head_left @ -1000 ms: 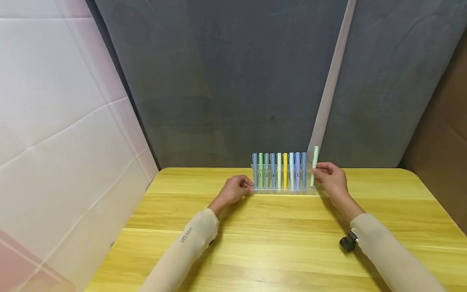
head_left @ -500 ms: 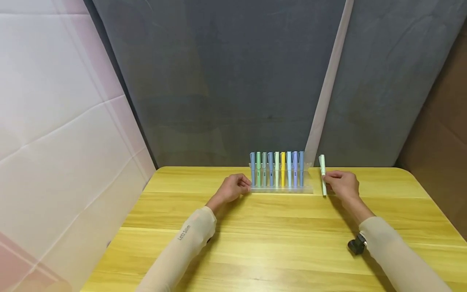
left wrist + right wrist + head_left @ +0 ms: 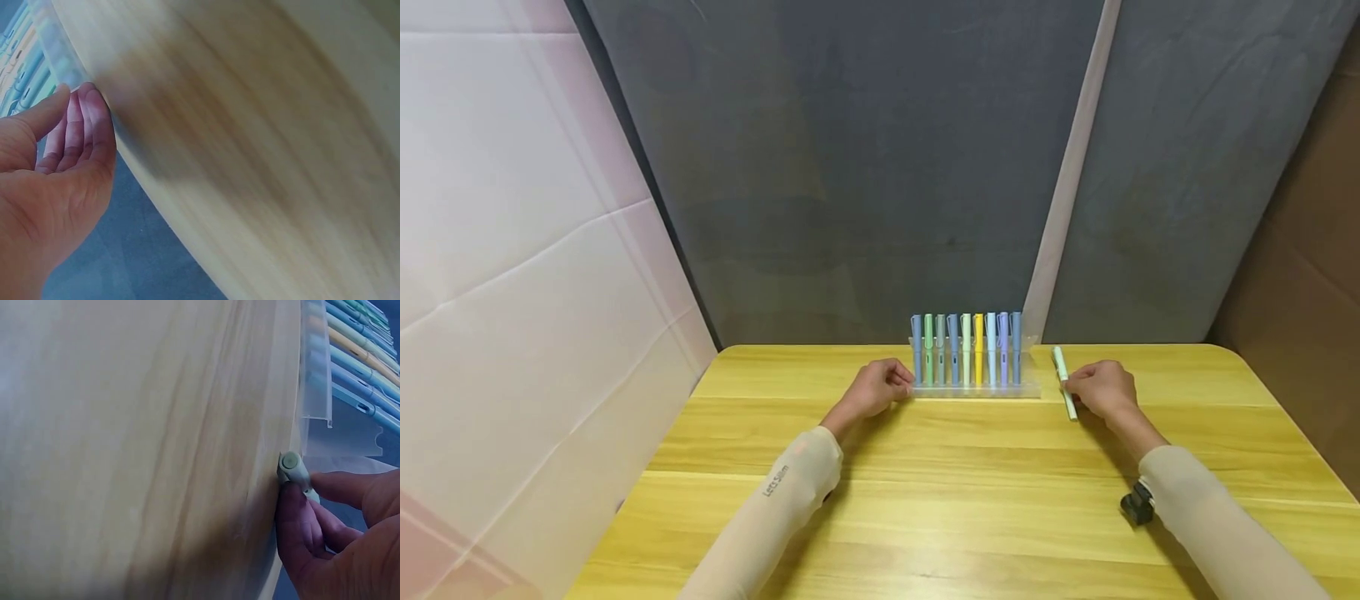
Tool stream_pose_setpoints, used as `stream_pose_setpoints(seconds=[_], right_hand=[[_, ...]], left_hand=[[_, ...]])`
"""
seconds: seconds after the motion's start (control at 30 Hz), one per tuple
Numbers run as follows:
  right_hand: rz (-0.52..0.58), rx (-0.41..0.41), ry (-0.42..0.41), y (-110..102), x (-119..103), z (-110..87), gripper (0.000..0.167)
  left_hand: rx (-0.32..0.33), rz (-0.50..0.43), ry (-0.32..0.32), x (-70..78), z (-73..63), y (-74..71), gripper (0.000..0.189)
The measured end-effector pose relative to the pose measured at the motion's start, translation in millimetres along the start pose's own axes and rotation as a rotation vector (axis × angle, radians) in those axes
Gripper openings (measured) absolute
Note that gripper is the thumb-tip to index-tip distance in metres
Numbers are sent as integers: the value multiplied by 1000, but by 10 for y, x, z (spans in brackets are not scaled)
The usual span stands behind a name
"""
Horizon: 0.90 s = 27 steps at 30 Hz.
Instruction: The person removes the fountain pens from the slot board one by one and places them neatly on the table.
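A clear pen rack (image 3: pixel 1030 389) stands on the table, holding a row of upright capped pens in blues, greens, yellow and lilac. At its left end, my left hand (image 3: pixel 875 388) pinches the front corner between thumb and fingers; the left wrist view shows the clear rack edge (image 3: pixel 59 50) at the fingertips. Right of the rack, my right hand (image 3: pixel 1105 389) pinches a pale green pen (image 3: pixel 1060 367) around its middle. This pen slants low over the wood, its lower end toward me; I cannot tell whether its whole length touches the table. The right wrist view shows its round end (image 3: pixel 290 462).
The wooden table (image 3: pixel 925 500) reaches toward me in front of the rack. Behind it hangs a dark grey cloth (image 3: pixel 887 167). White panelling (image 3: pixel 535 183) is on the left, a brown panel (image 3: pixel 1307 242) on the right.
The right hand has drawn the pale green pen out of the rack's right end, moved it right and lowered it toward the table, tipping it down. The left hand stays at the rack's left end.
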State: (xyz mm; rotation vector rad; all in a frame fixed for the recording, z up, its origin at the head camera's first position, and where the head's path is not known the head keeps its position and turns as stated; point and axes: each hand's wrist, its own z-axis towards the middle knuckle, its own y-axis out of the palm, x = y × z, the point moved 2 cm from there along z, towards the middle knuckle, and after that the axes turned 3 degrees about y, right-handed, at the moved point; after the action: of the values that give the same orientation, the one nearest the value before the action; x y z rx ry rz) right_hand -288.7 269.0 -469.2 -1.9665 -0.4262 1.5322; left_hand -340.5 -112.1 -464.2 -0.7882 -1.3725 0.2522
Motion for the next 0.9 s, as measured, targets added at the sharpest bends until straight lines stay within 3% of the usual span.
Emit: stream_pose_setpoints(seconds=[0.3, 0.7, 0.9], right_hand=[[-146, 33, -83, -18, -55, -17, 23], [-169, -9, -73, -26, -72, -35, 32], [-140, 105, -155, 25, -144, -26, 33]], left_hand=[[-1, -8, -4, -1, 1, 12, 9], [-5, -1, 15, 0, -7, -5, 8], [-2, -3, 5, 3, -15, 2, 8]])
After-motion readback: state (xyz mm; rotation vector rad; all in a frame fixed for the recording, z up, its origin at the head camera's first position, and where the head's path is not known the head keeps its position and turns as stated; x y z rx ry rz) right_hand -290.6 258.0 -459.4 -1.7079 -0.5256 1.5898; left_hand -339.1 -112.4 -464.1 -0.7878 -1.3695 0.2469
